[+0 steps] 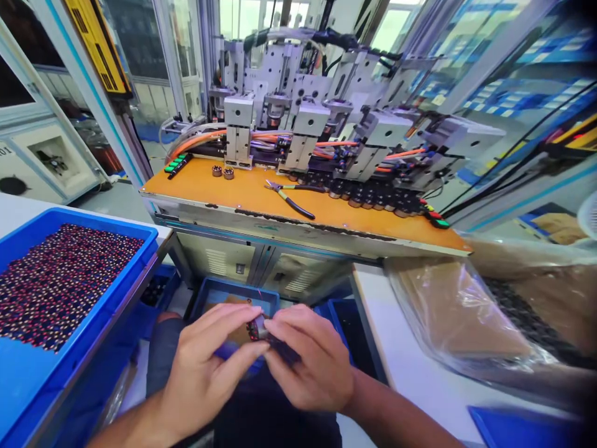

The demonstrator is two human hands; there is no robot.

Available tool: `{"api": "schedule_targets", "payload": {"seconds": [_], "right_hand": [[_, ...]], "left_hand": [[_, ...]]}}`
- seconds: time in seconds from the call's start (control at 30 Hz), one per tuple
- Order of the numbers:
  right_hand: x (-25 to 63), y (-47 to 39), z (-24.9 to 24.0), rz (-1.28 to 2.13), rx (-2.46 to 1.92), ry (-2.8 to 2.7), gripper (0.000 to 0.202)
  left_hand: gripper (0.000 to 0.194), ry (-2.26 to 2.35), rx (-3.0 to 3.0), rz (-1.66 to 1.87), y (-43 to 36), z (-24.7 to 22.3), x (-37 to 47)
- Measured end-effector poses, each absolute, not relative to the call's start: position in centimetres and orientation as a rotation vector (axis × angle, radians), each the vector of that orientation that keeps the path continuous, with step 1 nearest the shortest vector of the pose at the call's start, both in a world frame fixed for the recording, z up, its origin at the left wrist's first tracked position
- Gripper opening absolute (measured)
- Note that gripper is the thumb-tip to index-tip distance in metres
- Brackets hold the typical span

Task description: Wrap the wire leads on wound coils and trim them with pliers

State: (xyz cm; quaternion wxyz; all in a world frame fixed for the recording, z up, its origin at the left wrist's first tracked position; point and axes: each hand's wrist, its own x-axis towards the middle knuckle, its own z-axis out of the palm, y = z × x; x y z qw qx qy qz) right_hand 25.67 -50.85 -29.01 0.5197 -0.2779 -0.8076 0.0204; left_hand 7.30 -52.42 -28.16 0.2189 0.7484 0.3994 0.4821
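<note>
Above my lap, a small round metal part (pixel 256 328) is held between both hands; its end facing left is dark with small red spots. My left hand (pixel 212 358) grips it from the left, with the thumb below and the fingers above. On the other side, my right hand (pixel 310 358) closes on it with thumb and fingertips, hiding much of the part. I cannot make out its exact kind. Below and behind the hands stands a blue bin (pixel 208 292) with some brown cardboard in it.
Left, a blue tray (pixel 152 233) holds many small dark, red and pale pieces. Ahead, a machine (pixel 303 118) stands on an orange bench (pixel 209 190) with pliers (pixel 291 202), two small rings (pixel 222 172) and a row of dark round parts (pixel 373 196). Right, a plastic-lined cardboard box (pixel 438 311) sits on a white table (pixel 387 317).
</note>
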Motion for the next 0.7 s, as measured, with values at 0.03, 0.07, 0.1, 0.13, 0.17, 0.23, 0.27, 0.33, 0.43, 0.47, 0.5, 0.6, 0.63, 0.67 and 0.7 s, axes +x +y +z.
{"api": "schedule_targets", "payload": {"seconds": [0.03,0.07,0.1,0.13,0.17,0.23,0.27,0.33,0.43,0.47,0.5,0.6,0.63,0.67,0.7], "right_hand": [[25.7,-51.1,-28.6,0.164,-0.68,-1.936,0.021],[25.8,-51.2,-28.3,0.256,-0.672,-1.935,0.02],[25.9,-51.3,-27.9,0.329,-0.657,-1.926,0.016],[26.0,-51.4,-27.7,0.39,-0.642,-1.913,0.011],[26.1,-51.5,-27.4,0.444,-0.64,-1.898,0.007],[26.1,-51.5,-27.2,0.532,-0.667,-1.864,0.007],[26.1,-51.5,-27.2,0.566,-0.688,-1.846,0.006],[25.8,-51.5,-27.3,0.594,-0.717,-1.814,0.005],[25.4,-51.6,-27.6,0.563,-0.723,-1.802,0.005],[25.4,-51.6,-27.7,0.546,-0.724,-1.811,0.005],[25.4,-51.6,-27.8,0.534,-0.729,-1.821,0.005],[26.7,-51.5,-27.4,0.565,-0.769,-1.856,0.006],[27.4,-51.4,-26.9,0.588,-0.78,-1.882,0.007],[28.3,-51.3,-26.3,0.6,-0.79,-1.918,0.007],[29.2,-51.1,-25.5,0.583,-0.799,-1.969,0.005]], "left_hand": [[0.036,1.094,2.061,1.317,-52.4,-28.3,7.1],[0.038,1.077,2.058,1.305,-52.4,-28.4,7.0],[0.04,1.059,2.054,1.297,-52.4,-28.5,6.9],[0.042,1.039,2.047,1.294,-52.4,-28.5,6.8],[0.043,1.022,2.031,1.294,-52.4,-28.6,6.8],[0.045,1.008,1.944,1.286,-52.5,-28.7,6.8],[0.044,1.011,1.864,1.274,-52.5,-28.7,6.8],[0.041,1.007,1.659,1.237,-52.6,-28.7,7.0],[0.034,0.958,1.439,1.211,-52.7,-28.6,7.2],[0.033,0.947,1.419,1.22,-52.7,-28.6,7.3],[0.032,0.944,1.422,1.235,-52.7,-28.6,7.3],[0.031,0.992,1.545,1.282,-52.5,-28.6,6.9],[0.032,1.016,1.614,1.294,-52.4,-28.5,6.7],[0.032,1.042,1.696,1.3,-52.3,-28.4,6.4],[0.033,1.061,1.791,1.299,-52.2,-28.3,6.2]]}}
